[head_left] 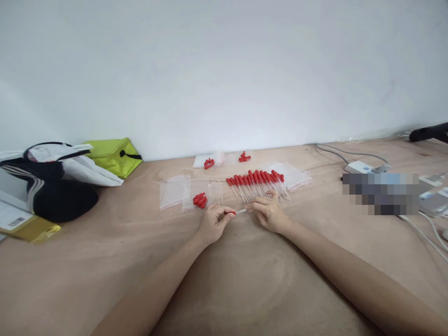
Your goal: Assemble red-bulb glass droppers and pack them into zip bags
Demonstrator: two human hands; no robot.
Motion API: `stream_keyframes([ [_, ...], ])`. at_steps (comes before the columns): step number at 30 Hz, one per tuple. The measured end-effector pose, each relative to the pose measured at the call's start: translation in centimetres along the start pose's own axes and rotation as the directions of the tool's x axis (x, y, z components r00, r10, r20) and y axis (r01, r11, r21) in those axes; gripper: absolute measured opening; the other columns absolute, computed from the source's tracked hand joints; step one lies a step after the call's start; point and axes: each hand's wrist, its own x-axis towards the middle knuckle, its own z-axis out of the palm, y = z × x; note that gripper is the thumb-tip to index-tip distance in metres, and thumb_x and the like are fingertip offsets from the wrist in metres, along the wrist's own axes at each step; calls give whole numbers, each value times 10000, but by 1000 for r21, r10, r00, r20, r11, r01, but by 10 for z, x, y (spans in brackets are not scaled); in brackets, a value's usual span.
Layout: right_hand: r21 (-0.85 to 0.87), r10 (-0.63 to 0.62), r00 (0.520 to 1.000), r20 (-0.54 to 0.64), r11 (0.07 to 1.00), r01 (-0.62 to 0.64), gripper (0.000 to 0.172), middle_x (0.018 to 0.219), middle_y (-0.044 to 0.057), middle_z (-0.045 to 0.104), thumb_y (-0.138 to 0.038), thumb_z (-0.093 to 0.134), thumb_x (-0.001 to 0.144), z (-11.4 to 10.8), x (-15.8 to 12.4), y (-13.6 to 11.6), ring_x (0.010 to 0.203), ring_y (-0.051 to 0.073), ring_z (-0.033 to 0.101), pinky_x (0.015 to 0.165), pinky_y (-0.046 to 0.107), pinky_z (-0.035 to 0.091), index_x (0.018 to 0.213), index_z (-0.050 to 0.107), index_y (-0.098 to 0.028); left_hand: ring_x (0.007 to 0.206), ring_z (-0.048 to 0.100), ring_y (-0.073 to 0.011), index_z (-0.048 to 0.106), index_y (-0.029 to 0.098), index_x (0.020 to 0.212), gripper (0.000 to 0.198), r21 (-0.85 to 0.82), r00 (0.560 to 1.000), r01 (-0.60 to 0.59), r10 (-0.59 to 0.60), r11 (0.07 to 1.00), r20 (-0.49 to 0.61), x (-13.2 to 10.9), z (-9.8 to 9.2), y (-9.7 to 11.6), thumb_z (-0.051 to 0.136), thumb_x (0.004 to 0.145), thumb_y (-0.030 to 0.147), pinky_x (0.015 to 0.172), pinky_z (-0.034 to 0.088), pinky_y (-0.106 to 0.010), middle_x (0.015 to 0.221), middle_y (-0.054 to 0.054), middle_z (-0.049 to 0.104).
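Observation:
My left hand [214, 223] is closed in a pinch on the red bulb end of a small glass dropper [239, 212]. My right hand [269, 213] pinches the clear tip end of the same dropper. Just beyond my hands lies a row of several assembled droppers with red bulbs [257, 183]. Left of them sit a small heap of loose red bulbs [200, 199] and a bunch of bare glass tubes [215, 192], lying on clear zip bags [173, 190].
More red bulbs [209, 163] [244, 157] lie on bags near the wall. A lime-green pouch [112, 156], a black-and-white bag [52, 184] and a yellow box [35, 229] stand at the left. White devices and cables [364, 166] crowd the right side of the wooden table [245, 280].

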Motion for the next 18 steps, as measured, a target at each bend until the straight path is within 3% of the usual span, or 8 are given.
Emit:
stream_keyframes([
  [5, -29, -24, 1000, -7, 999, 24, 379, 819, -5, 632, -19, 381, 677, -3, 2, -2, 728, 121, 532, 809, 358, 173, 893, 607, -233, 632, 575, -148, 626, 207, 736, 167, 3, 1000, -4, 4, 1000, 8, 0, 0, 1, 510, 797, 311, 722, 400, -310, 672, 2, 660],
  [10, -114, -64, 998, 28, 991, 66, 399, 845, 13, 625, -24, 380, 672, -7, 3, -6, 744, 141, 516, 796, 373, 168, 922, 610, -233, 621, 571, -139, 624, 210, 744, 177, 118, 996, -83, 79, 990, 36, -1, -1, -3, 495, 815, 307, 814, 340, -360, 676, 7, 670],
  [15, -183, -59, 997, 49, 981, 67, 278, 735, 26, 593, -64, 403, 701, -5, 4, -17, 684, 146, 480, 726, 350, 188, 819, 619, -193, 703, 587, -157, 614, 205, 769, 165, 276, 976, -214, 195, 937, 96, -1, -4, -4, 483, 827, 285, 893, 265, -397, 740, -12, 679],
  [18, -129, -6, 999, 32, 992, 10, 204, 671, 14, 576, -134, 410, 773, 0, 5, -23, 619, 124, 463, 674, 324, 191, 763, 609, -180, 716, 582, -162, 603, 199, 775, 166, 333, 969, -245, 226, 910, 97, -1, -5, -2, 467, 832, 273, 903, 256, -401, 741, -15, 673],
])
